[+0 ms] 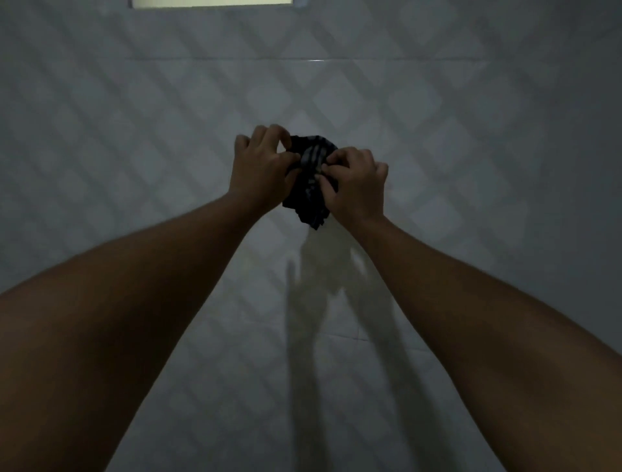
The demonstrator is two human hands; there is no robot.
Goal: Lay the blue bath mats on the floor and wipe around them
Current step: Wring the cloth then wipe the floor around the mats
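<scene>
- Head view, background: dim grey-white tiles (pixel 134 118) with a diamond pattern fill the frame; whether they are wall or floor cannot be told.
- Bright strip (pixel 212 3): at the top edge, left of centre, cut off by the frame.
- Cloth (pixel 309 198): dark with pale stripes, bunched, held up at centre between both hands, lower end hanging free.
- Left hand (pixel 261 168): fingers curled, pinching the cloth's upper left edge.
- Right hand (pixel 356 183): fingers curled, gripping the cloth's right side.
- Forearms: bare, reaching in from both lower corners.
- Shadow (pixel 313 303): of arms and cloth, on the tiles below the hands.
</scene>
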